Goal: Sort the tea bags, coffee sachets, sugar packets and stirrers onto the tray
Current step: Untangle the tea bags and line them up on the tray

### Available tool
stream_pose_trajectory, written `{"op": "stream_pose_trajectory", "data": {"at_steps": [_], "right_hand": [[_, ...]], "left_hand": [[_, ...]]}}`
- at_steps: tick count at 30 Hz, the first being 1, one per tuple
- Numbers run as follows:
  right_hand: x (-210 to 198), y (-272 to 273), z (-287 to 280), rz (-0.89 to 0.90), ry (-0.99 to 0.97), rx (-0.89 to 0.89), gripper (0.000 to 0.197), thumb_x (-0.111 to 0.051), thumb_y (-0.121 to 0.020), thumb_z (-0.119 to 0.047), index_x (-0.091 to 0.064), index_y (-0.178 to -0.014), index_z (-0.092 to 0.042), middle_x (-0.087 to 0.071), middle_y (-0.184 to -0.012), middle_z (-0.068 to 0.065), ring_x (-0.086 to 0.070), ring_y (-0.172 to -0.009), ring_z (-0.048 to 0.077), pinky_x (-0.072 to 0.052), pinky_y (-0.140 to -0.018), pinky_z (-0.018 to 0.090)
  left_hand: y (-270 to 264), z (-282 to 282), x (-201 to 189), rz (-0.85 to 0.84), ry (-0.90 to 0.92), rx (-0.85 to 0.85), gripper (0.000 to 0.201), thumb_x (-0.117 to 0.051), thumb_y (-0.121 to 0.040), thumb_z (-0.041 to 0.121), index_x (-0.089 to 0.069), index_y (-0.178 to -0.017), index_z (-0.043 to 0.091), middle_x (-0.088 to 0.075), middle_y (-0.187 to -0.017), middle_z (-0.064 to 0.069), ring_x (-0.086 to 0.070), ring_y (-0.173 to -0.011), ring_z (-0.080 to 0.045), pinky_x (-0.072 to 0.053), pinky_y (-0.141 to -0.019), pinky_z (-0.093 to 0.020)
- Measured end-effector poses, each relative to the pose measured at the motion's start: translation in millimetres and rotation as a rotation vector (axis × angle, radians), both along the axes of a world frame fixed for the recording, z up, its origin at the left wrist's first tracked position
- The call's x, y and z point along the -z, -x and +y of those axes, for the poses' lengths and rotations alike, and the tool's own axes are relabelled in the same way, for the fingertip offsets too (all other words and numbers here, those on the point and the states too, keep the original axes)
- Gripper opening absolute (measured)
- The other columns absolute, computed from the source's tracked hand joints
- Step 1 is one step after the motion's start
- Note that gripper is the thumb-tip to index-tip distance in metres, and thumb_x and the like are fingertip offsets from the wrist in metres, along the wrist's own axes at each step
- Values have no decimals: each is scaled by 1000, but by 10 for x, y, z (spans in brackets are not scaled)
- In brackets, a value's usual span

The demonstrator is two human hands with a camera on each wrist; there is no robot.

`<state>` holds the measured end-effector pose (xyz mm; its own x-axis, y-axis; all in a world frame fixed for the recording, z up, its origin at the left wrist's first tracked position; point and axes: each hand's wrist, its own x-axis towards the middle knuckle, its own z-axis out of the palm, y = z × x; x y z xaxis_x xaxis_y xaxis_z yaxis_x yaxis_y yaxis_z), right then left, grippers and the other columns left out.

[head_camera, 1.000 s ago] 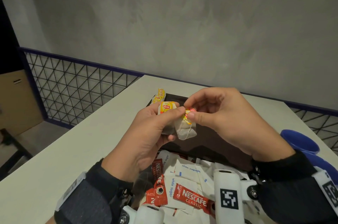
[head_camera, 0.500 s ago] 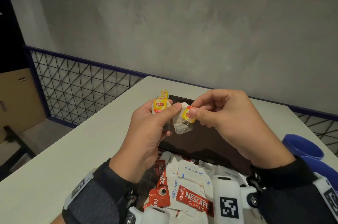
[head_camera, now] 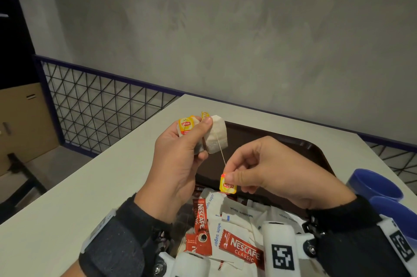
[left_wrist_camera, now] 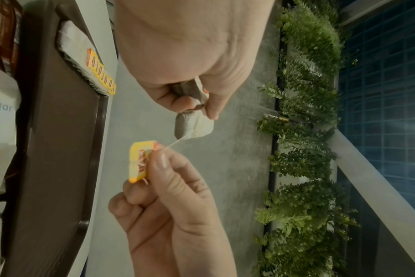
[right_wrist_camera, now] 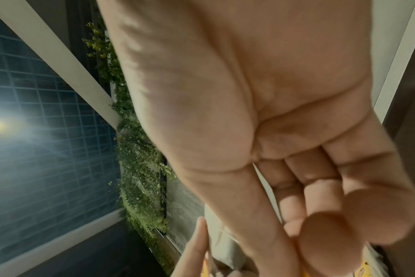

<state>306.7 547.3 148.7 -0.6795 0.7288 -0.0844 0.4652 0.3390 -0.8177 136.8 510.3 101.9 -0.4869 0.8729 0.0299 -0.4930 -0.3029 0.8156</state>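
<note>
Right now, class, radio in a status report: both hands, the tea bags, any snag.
Left hand grips tea bags. Right hand pinches one yellow tag, string taut between. Tray below; sachets and sugar unsorted.

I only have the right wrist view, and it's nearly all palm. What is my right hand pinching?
Observer: In the head view, the right hand pinches a yellow tag.
Operator: Is the tag attached to anything?
Observer: Yes. Its string runs straight up to a tea bag gripped in the left hand.
Operator: Any tea bags on the tray yet?
Observer: The left wrist view shows a row of tea bags lined up at one end of the tray.
</note>
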Motion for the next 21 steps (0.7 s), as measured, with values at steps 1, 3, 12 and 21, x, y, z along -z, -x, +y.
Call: {"op": "stream_pose_trajectory", "data": {"at_steps": [1,3,12,21], "right_hand": [[13,3,9,-20,-5,-3,6,-81,-85,-18,-80,-86,-12,-73,-81,18,-63,-63,11,-55,-67,27],[41,0,44,-52,-10,8,6,-81,-85,-20,-80,-86,-14,-74,-80,14,-64,-64,11,-56,-67,27],[189,-89,224,479,548,125,16,-70,-81,-5,-77,-95,1,-64,-77,13,-56,-63,13,-51,-57,24],[190,-48,197,430,321,151,18,-60,-96,2,-76,-103,1,-74,-93,17,-72,-84,26,-62,-74,31]], "left_hand": [[6,3,-8,-36,-4,0,9,-81,-86,17,-72,-89,18,-73,-86,1,-67,-64,-9,-41,-42,-17],[12,-3,-41,-108,-16,12,9,-80,-86,15,-72,-88,18,-73,-84,2,-67,-64,-8,-39,-41,-16],[108,-2,-140,-383,-87,39,64,-80,-74,21,-65,-135,7,-78,-99,-4,-70,-86,-12,-38,-39,-13],[107,-9,-148,-349,-84,38,32,-78,-83,19,-68,-113,13,-79,-88,-1,-71,-71,-9,-36,-40,-12]]}}
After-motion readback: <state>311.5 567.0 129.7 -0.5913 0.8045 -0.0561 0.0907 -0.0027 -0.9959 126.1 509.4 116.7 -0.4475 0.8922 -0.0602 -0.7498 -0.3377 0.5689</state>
